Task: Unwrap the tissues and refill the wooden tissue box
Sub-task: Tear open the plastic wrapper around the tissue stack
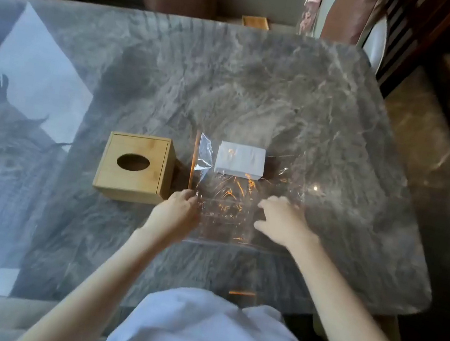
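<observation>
A wooden tissue box (135, 166) with an oval slot on top stands on the grey marble table (261, 87), left of centre. Just right of it lies a clear plastic bag (224, 200), flat and crinkled, and a white stack of tissues (240, 161) sits at its far end, inside or under the film. My left hand (178, 210) pinches the bag's near left edge. Spread flat with fingers apart, my right hand (280, 222) rests on the bag's near right part.
A thin wooden strip (194, 159) lies between the box and the bag. A dark wooden chair (412, 38) stands at the table's far right corner. Beyond the far edge sits a small wooden item (255, 22), and a person stands there.
</observation>
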